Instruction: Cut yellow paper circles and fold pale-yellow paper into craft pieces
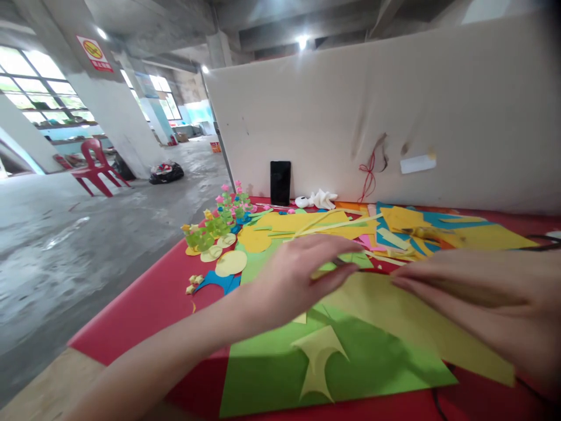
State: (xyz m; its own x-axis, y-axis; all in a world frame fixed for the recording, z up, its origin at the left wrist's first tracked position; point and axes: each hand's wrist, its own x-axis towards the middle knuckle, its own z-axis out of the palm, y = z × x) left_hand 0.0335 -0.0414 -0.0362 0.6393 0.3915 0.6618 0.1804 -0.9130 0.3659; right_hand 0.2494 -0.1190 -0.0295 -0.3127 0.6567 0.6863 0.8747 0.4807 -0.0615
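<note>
My left hand point(302, 280) reaches in over the green paper sheet point(263, 380), thumb and fingers closed in a pinch. A small dark thing shows between those fingertips, too blurred to name. On the right, my right hand point(486, 298) has its fingers pressed together at the upper edge of a yellow paper sheet point(407, 321), which slants down beneath it. Between the two hands the sheet's edge curves. Below them, a pale yellow cut-out scrap point(322, 362) with curved sides lies on the green sheet.
Yellow paper discs point(231, 264), a blue scrap point(219, 283) and small paper stars point(193, 283) lie at left. Paper flowers point(219, 219) stand behind. A phone point(280, 183) leans on the pale partition point(307, 117). Yellow-handled scissors point(423, 235) rest among scraps at back right.
</note>
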